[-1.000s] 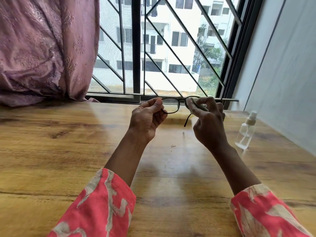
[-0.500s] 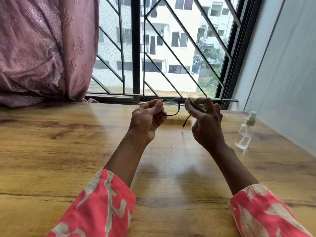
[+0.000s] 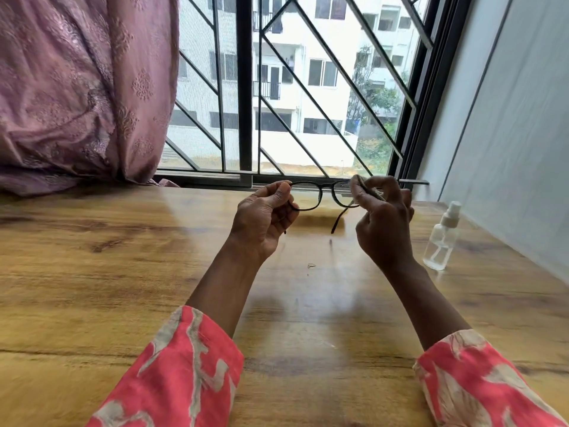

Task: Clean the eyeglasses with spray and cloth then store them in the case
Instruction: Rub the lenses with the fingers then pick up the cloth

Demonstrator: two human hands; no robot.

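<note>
Eyeglasses held up over the bench

Left hand (image 3: 264,220) pinches the eyeglasses (image 3: 320,195) at their left end; right hand (image 3: 381,217) grasps a cloth (image 3: 371,192) against the right lens. Spray bottle (image 3: 441,238) stands right.

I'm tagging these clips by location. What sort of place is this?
Probably a room in a home, at a wooden table set against a window. A pink curtain hangs on the left, and the window's grille looks out on an apartment block.

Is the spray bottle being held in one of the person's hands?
No. The spray bottle stands alone on the table, while both hands hold the eyeglasses.
</note>
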